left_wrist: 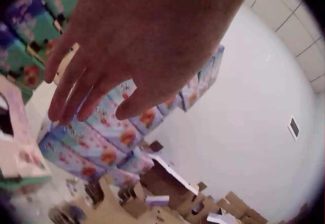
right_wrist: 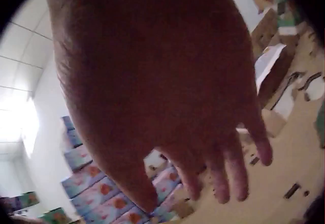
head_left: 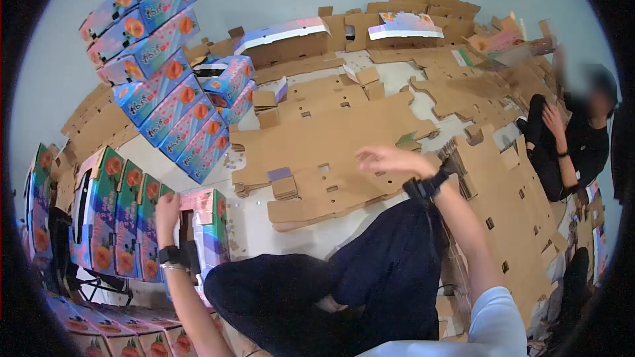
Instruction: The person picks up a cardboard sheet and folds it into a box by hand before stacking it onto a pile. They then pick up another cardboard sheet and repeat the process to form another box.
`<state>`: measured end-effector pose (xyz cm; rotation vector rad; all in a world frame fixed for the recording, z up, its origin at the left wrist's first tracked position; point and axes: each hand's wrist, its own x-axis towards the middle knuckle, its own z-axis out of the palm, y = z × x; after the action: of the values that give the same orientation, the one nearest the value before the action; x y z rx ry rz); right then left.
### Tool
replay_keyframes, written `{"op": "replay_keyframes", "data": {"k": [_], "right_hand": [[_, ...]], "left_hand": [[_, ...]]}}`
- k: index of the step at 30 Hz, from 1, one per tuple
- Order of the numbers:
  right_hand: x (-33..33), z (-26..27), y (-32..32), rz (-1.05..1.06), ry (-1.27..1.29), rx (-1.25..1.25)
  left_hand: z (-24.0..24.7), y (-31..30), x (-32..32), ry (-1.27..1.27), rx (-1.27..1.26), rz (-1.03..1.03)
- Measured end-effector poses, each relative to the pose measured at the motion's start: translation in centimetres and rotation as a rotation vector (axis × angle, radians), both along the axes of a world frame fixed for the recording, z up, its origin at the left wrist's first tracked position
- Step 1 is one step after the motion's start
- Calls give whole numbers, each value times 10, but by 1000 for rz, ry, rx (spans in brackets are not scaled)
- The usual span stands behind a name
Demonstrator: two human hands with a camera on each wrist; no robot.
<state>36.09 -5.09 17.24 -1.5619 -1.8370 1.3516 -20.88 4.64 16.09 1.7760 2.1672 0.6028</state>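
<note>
My left hand [head_left: 168,211] is at the left, beside a pink, green and purple fruit carton [head_left: 215,221] with an opening in its top. In the left wrist view its fingers [left_wrist: 91,89] hang loosely bent, with nothing in them. That carton's pink top [left_wrist: 23,155] shows at the lower left there. Over the flat brown cardboard sheets [head_left: 297,149] hovers my right hand [head_left: 391,160], holding nothing. Its fingers [right_wrist: 236,175] are extended and slightly apart in the right wrist view. Both wrists wear black straps.
A tall stack of blue and pink peach cartons [head_left: 155,96] rises at the back left. Green and purple cartons [head_left: 126,218] stand in a row at far left. Loose cardboard [head_left: 509,205] covers the right side, where another person [head_left: 579,132] sits. White-edged trays [head_left: 284,36] lie along the wall.
</note>
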Motion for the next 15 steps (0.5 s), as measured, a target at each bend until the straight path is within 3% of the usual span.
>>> {"op": "replay_keyframes", "data": {"k": [3, 4, 5, 6, 8, 9, 11, 13, 15], "right_hand": [[-82, 33, -57, 384, 219, 69], [-104, 37, -78, 533, 297, 85], [-124, 46, -99, 631, 161, -101], [-139, 23, -118, 730, 189, -65], [-163, -10, -154, 876, 152, -127], [-174, -29, -173, 889, 78, -169], [-196, -64, -207, 866, 30, -185], [-219, -106, -247, 666, 95, -99], [-235, -109, -260, 493, 21, -123]], "left_hand": [[-53, 5, -95, 53, -52, 95], [-70, -9, -104, 146, -164, -31], [-94, -26, -106, 133, -293, 19], [-115, -45, -107, 129, -424, 66], [-186, -102, -101, 138, -278, -45], [-220, -85, -123, -108, -546, -181], [-209, -127, -69, 137, -213, 142], [-204, -116, -59, 66, -192, 224], [-190, -104, -51, 45, -133, 209]]}}
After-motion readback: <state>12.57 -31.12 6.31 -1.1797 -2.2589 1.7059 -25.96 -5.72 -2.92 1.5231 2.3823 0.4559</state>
